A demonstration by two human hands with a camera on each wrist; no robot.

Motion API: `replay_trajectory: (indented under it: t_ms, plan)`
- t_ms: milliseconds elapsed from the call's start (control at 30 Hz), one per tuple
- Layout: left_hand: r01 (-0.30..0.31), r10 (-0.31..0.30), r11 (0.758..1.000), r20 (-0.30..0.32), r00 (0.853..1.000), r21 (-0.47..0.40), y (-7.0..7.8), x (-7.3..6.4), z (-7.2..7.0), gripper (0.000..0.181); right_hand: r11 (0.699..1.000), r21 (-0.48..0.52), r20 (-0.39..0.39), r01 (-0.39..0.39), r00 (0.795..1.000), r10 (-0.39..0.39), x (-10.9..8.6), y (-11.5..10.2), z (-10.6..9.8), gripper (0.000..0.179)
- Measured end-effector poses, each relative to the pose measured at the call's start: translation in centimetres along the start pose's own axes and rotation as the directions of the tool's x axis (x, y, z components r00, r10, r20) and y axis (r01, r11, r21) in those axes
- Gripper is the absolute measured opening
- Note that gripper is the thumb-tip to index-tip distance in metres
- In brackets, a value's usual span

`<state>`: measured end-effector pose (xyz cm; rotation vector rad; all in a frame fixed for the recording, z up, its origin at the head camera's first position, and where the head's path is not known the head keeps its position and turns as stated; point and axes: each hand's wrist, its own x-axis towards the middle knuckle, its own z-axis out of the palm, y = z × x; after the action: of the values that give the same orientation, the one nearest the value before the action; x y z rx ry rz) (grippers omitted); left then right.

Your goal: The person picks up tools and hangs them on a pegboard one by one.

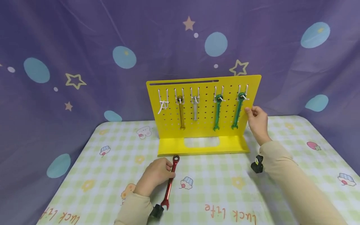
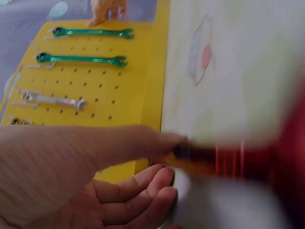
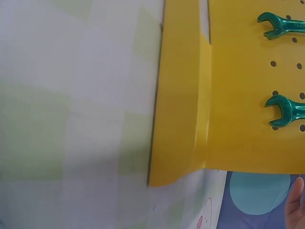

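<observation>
My left hand (image 1: 155, 173) pinches a red combination wrench (image 1: 169, 187) between thumb and fingers. The wrench's ring end points toward the yellow pegboard (image 1: 200, 132), and its open jaw points back toward me. In the left wrist view the wrench is a blurred red shape. At the pegboard's right edge, my right hand (image 1: 258, 123) grips the panel, thumb on the front face and the other fingers partly behind it. From white hooks hang a bronze-coloured wrench (image 1: 181, 115), a small silver wrench (image 1: 195, 109) and two green wrenches, the outer one (image 1: 238, 111) nearest my right hand.
The leftmost white hook (image 1: 163, 104) on the board bears no wrench. The board stands on a yellow base (image 1: 171, 147) with a raised front lip, on a checked tablecloth (image 1: 213, 184). A purple curtain (image 1: 168, 59) hangs right behind the table.
</observation>
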<state>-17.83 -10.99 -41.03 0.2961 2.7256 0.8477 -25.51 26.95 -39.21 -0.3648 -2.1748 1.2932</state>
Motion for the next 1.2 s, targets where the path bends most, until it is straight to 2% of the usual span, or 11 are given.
replay_trajectory:
  t_ms: [233,467,567,667,833,1067,1200]
  plan:
    - [0.014,-0.014,0.999,0.015,1.0,-0.043,-1.3,0.2,-1.1,0.019,1.0,-0.016,0.001,-0.006,1.0,0.006,-0.2,-0.2,-0.1,0.041]
    - [-0.007,0.007,1.0,0.031,0.999,0.001,-1.5,0.3,-1.3,0.013,1.0,-0.018,-0.003,0.016,1.0,-0.016,-0.2,0.0,-0.3,0.042]
    - [-0.008,0.011,0.997,0.033,0.999,-0.082,-1.6,0.3,-1.4,0.015,1.0,-0.012,-0.004,0.018,1.0,-0.018,-0.2,0.0,-0.2,0.04]
    - [-0.008,0.015,0.98,0.035,0.999,-0.198,-1.7,0.4,-1.7,0.016,1.0,0.0,-0.007,0.02,1.0,-0.02,-0.2,0.1,-0.1,0.039]
    - [-0.056,0.059,0.95,0.001,0.998,-0.308,-1.6,0.8,-2.5,0.016,0.999,0.008,-0.035,0.034,0.999,-0.033,-0.1,0.2,0.2,0.036]
    - [-0.106,0.08,0.927,-0.086,0.993,-0.359,-1.2,0.9,-3.6,0.014,0.999,0.003,-0.036,0.048,0.998,-0.048,0.0,0.1,0.1,0.037]
    - [-0.155,0.102,0.911,-0.156,0.982,-0.382,-0.9,0.5,-4.1,0.017,0.999,0.002,-0.037,0.05,0.998,-0.05,-0.1,0.2,0.3,0.037]
